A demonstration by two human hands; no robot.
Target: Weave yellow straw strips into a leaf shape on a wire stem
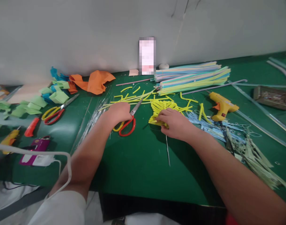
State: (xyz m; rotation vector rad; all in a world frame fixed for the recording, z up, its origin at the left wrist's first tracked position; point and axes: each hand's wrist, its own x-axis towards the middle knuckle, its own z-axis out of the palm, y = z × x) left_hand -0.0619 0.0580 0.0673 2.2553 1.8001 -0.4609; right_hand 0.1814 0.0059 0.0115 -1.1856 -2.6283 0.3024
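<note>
My right hand (173, 123) is closed, its fingers curled over the lower part of a flat yellow pipe-cleaner piece (162, 106) built of slanting rows. A thin wire (168, 151) sticks out below that hand. My left hand (120, 112) rests beside a pair of scissors (127, 126) with one red and one yellow handle loop, blades pointing away. Its fingers are turned down and hidden, so whether they hold anything does not show. Loose yellow pipe cleaners (133, 102) lie just beyond it, with short cut bits (126, 89) behind.
Bundled pastel pipe cleaners (192, 79) lie at the back, near a propped phone (147, 56). A yellow glue gun (222, 106) and blue strips (210, 126) are on the right. Second scissors (54, 115), crumpled orange paper (96, 82) and a white cable (69, 162) occupy the left.
</note>
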